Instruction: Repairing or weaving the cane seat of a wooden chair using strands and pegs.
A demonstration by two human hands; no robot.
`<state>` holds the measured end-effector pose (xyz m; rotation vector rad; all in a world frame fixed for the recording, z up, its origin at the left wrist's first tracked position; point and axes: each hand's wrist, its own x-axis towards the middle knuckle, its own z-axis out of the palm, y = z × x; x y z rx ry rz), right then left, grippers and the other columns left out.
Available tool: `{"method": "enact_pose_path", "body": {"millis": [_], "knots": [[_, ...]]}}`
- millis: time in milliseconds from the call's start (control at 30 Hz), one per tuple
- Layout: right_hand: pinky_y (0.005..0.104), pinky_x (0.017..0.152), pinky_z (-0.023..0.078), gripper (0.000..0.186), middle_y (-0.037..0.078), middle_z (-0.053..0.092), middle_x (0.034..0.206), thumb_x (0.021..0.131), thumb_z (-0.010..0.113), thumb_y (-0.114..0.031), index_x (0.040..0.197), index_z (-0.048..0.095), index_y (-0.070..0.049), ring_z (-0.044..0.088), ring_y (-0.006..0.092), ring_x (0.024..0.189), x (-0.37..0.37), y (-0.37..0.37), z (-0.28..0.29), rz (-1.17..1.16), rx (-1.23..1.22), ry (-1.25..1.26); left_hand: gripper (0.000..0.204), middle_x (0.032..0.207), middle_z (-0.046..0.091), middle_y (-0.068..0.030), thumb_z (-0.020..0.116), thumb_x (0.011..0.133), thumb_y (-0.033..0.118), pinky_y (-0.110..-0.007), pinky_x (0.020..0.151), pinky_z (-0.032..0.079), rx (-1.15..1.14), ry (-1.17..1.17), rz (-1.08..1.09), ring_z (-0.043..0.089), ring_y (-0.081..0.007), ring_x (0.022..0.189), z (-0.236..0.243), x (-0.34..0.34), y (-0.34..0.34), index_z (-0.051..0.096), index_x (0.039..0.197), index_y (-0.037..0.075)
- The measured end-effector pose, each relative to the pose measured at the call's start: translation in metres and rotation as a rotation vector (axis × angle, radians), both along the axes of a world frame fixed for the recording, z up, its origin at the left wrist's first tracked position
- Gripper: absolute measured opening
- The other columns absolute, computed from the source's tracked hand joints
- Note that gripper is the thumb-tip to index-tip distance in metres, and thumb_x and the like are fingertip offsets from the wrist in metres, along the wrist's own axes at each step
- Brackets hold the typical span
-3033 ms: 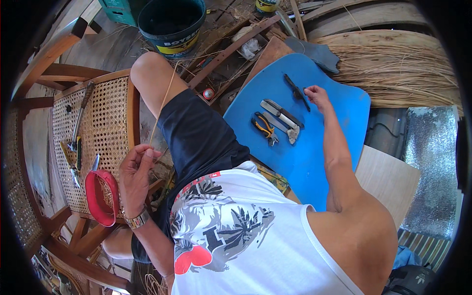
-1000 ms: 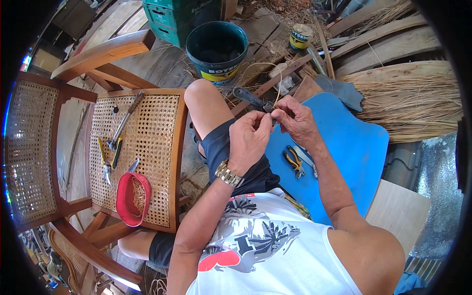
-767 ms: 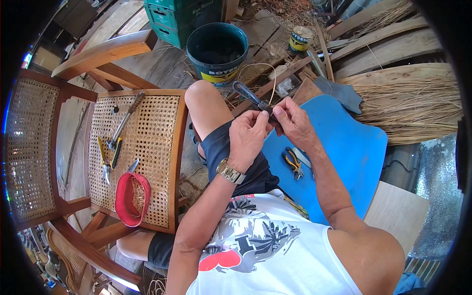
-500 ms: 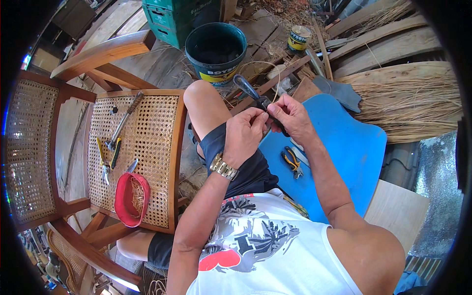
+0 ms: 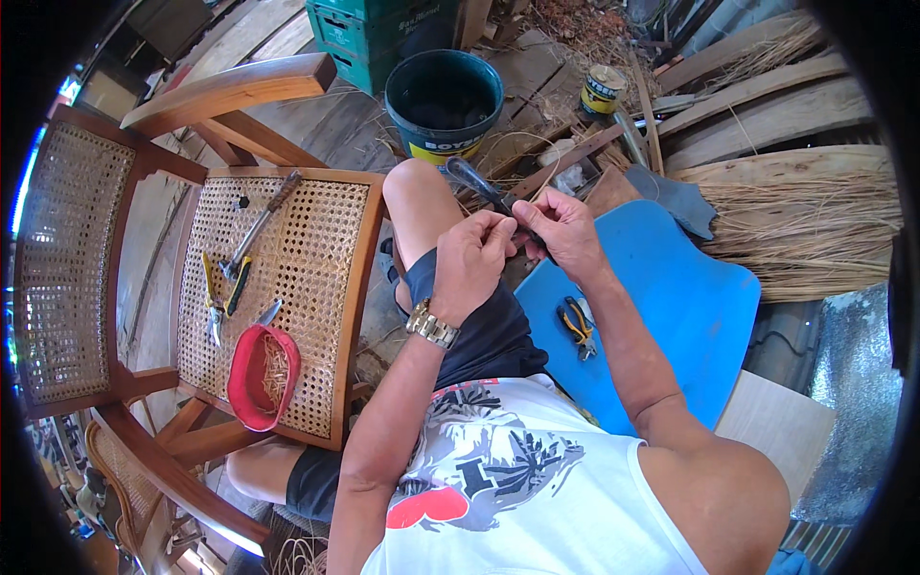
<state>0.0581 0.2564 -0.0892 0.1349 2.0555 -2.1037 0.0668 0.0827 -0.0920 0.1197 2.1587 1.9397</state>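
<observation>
My right hand (image 5: 563,235) is closed around a dark hand tool (image 5: 471,179) with a rounded, loop-like end pointing to the far left; its exact kind is unclear. Close beside it, my left hand (image 5: 471,261) has thumb and forefinger pinched together, and whatever lies between them is too small to make out. Both hands are above my lap, near the edge of a blue plastic seat (image 5: 661,287). Black-and-yellow pliers (image 5: 578,328) lie on that seat below my right forearm.
At left stands a wooden chair with a woven cane seat (image 5: 321,249). On it are a hammer (image 5: 259,230), yellow-handled cutters (image 5: 209,287) and a red container (image 5: 251,383) of cane scraps. Beyond my knee is a dark bucket (image 5: 445,105); cane strands (image 5: 795,225) lie at right.
The view has shifted, so the surroundings sit slightly further right and lower. My left fingertips have drawn a little away from the right hand, which still grips the tool.
</observation>
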Motion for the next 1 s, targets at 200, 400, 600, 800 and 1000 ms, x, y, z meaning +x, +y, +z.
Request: {"method": "enact_pose_path", "body": {"millis": [200, 400, 600, 800, 1000], "knots": [[0.0210, 0.043, 0.041, 0.024, 0.003, 0.065, 0.066, 0.096, 0.072, -0.021, 0.083, 0.059, -0.005, 0.056, 0.0059, 0.050, -0.004, -0.010, 0.003, 0.011, -0.005, 0.029, 0.022, 0.078, 0.071, -0.0054, 0.063, 0.101, 0.019, -0.025, 0.065, 0.050, 0.002, -0.002, 0.037, 0.064, -0.0082, 0.070, 0.000, 0.001, -0.007, 0.070, 0.102, -0.002], [0.0210, 0.044, 0.043, 0.024, 0.004, 0.065, 0.068, 0.097, 0.072, -0.021, 0.083, 0.059, -0.005, 0.058, 0.0060, 0.054, -0.010, -0.014, 0.002, 0.046, 0.068, -0.047, 0.012, 0.084, 0.071, -0.0178, 0.063, 0.097, 0.012, -0.039, 0.068, 0.053, -0.499, 0.552, 0.160, 0.070, -0.0312, 0.076, -0.001, 0.008, -0.010, 0.067, 0.101, 0.001], [0.0210, 0.046, 0.044, 0.024, 0.004, 0.066, 0.072, 0.097, 0.071, -0.021, 0.084, 0.060, -0.005, 0.059, 0.0070, 0.056, -0.010, -0.017, -0.007, 0.014, -0.056, -0.057, 0.016, 0.078, 0.069, -0.0155, 0.061, 0.098, 0.016, -0.040, 0.066, 0.053, -0.519, 0.583, 0.151, 0.069, -0.0320, 0.072, -0.008, 0.002, -0.011, 0.065, 0.097, 0.000], [0.0205, 0.046, 0.043, 0.021, 0.003, 0.067, 0.072, 0.097, 0.071, -0.020, 0.086, 0.061, -0.006, 0.058, 0.0065, 0.055, -0.010, -0.006, -0.008, 0.080, -0.092, -0.012, 0.024, 0.068, 0.059, 0.0030, 0.062, 0.101, 0.024, -0.020, 0.049, 0.036, 0.411, -0.336, -0.049, 0.048, -0.0027, 0.056, -0.009, -0.007, -0.017, 0.066, 0.093, 0.002], [0.0198, 0.046, 0.042, 0.021, 0.002, 0.067, 0.072, 0.097, 0.072, -0.021, 0.086, 0.060, -0.007, 0.057, 0.0055, 0.055, -0.012, 0.000, -0.010, 0.145, -0.022, -0.066, 0.026, 0.070, 0.061, 0.0014, 0.063, 0.101, 0.027, -0.019, 0.052, 0.037, 0.234, -0.222, -0.060, 0.049, -0.0035, 0.057, -0.017, -0.006, -0.016, 0.067, 0.092, 0.002]]}}
